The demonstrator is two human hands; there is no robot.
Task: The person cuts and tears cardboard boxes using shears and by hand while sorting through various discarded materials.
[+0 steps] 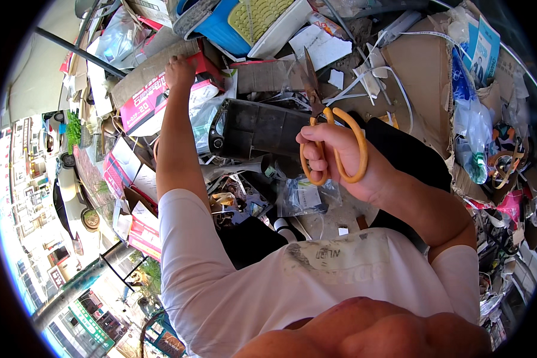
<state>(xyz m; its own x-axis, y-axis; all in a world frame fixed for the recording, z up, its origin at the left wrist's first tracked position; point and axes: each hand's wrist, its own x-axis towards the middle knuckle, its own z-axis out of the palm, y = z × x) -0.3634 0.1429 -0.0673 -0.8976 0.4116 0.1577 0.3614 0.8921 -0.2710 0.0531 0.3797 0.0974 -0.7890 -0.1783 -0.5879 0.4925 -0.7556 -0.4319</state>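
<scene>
My right hand (346, 152) is closed around the yellow-orange looped handles of a pair of scissors (315, 95). The rusty dark blades point away from me, above the right end of a black plastic casing (256, 128). At the far left, my left arm is stretched out, and my left hand (179, 73) has its fingers curled on a pink and brown cardboard box (146, 110). What its fingertips do at the box's edge is partly hidden. Clear plastic wrap (204, 119) lies between the box and the casing.
Blue and yellow-green plastic containers (224, 27) stand at the back. A large cardboard sheet (420, 83) and a white strap (409, 101) lie to the right, near plastic bags (472, 140). Below the casing sits a clear bag (307, 197). A metal bar (80, 52) crosses the far left.
</scene>
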